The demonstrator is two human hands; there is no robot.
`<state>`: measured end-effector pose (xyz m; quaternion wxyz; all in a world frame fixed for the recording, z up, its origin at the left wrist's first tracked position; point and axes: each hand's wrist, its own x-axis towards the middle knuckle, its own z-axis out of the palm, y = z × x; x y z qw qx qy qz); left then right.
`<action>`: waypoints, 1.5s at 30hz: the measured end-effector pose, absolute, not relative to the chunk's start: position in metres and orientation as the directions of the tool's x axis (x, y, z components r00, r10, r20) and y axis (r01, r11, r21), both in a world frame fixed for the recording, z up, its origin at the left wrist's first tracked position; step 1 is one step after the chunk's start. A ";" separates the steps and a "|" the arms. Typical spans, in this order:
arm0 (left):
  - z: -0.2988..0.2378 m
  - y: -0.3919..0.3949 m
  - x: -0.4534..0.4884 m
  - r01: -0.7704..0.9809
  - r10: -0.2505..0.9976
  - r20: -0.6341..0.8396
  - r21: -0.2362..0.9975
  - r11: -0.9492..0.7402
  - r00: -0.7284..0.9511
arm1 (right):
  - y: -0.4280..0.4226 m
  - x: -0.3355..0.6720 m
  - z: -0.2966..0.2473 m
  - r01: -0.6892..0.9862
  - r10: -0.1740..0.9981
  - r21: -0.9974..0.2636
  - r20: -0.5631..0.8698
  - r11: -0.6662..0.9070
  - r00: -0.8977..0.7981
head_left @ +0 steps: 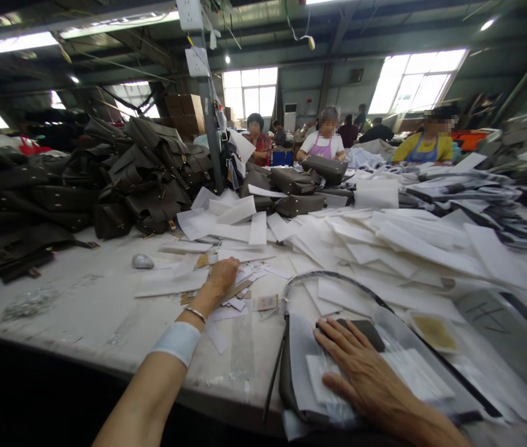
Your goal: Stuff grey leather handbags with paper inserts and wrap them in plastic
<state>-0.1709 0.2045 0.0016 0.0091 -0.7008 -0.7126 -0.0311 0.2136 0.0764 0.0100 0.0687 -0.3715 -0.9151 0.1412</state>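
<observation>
My left hand (223, 276) reaches over a scatter of small paper tags (265, 303) and cards. Its fingers are curled together, and whatever they may pinch is hidden. My right hand (360, 366) lies flat with fingers stretched on a dark handbag (285, 379) at the table's front edge. White sheet and clear plastic cover the bag's face, and a dark flat piece (365, 334) shows just beyond my fingertips. The bag's wrapped strap (333, 276) arches up behind it.
White foam sheets (412, 248) spread across the table's middle and right. Dark bags (146, 167) are heaped at the left. A silvery lump (143, 261) sits left of the tags. A shallow dish (433, 332) stands right of the bag. Several people (323, 139) work across the table.
</observation>
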 end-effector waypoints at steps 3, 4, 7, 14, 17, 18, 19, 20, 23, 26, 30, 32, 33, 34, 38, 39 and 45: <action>0.010 0.203 -0.176 0.995 0.995 0.034 0.006 0.095 -0.095 | 0.076 0.215 0.008 0.662 0.703 -0.317 0.022 0.679 -0.711; 0.014 0.203 -0.178 0.993 0.993 0.030 0.001 0.114 -0.114 | 0.076 0.215 0.006 0.659 0.702 -0.321 0.028 0.680 -0.711; 0.025 0.201 -0.178 0.989 0.989 0.029 -0.001 0.146 -0.146 | 0.076 0.216 0.001 0.646 0.699 -0.333 0.060 0.688 -0.713; 0.038 0.221 -0.131 0.996 0.996 0.085 0.089 -0.007 0.000 | 0.077 0.216 0.001 0.635 0.695 -0.343 0.077 0.692 -0.715; 0.034 0.236 -0.096 0.976 0.985 0.083 0.151 -0.159 0.148 | 0.076 0.216 0.005 0.636 0.695 -0.360 0.051 0.683 -0.717; 0.031 0.241 -0.084 0.964 0.978 0.078 0.170 -0.206 0.195 | 0.076 0.216 0.006 0.639 0.698 -0.365 0.040 0.677 -0.715; 0.027 0.245 -0.073 0.951 0.969 0.070 0.187 -0.247 0.238 | 0.076 0.216 0.007 0.643 0.700 -0.371 0.029 0.670 -0.714; 0.023 0.249 -0.063 0.938 0.960 0.061 0.201 -0.281 0.275 | 0.076 0.216 0.008 0.645 0.701 -0.376 0.017 0.665 -0.713; 0.010 0.259 -0.040 0.915 0.941 0.027 0.225 -0.335 0.338 | 0.075 0.215 0.012 0.646 0.701 -0.389 -0.003 0.656 -0.714; 0.002 0.267 -0.027 0.922 0.950 0.026 0.235 -0.307 0.310 | 0.075 0.214 0.017 0.644 0.699 -0.401 -0.014 0.651 -0.715; 0.004 0.275 -0.014 0.940 0.972 0.049 0.249 -0.234 0.229 | 0.077 0.214 0.019 0.633 0.690 -0.421 -0.023 0.650 -0.723; 0.007 0.277 -0.005 0.944 0.977 0.070 0.249 -0.215 0.203 | 0.077 0.214 0.018 0.625 0.685 -0.426 -0.017 0.654 -0.728; 0.009 0.277 -0.001 0.945 0.977 0.078 0.247 -0.213 0.199 | 0.077 0.214 0.017 0.624 0.686 -0.427 -0.013 0.654 -0.728; 0.009 0.276 0.004 0.945 0.976 0.081 0.244 -0.218 0.204 | 0.077 0.214 0.016 0.624 0.687 -0.426 -0.009 0.654 -0.727; 0.009 0.277 0.017 0.934 0.960 0.039 0.220 -0.280 0.278 | 0.074 0.213 0.013 0.643 0.711 -0.419 0.011 0.642 -0.703; 0.009 0.277 0.018 0.931 0.954 0.029 0.213 -0.297 0.298 | 0.074 0.213 0.012 0.646 0.716 -0.412 0.023 0.643 -0.698; 0.009 0.277 0.014 0.914 0.934 0.013 0.202 -0.351 0.356 | 0.079 0.218 0.007 0.587 0.650 -0.295 0.202 0.754 -0.733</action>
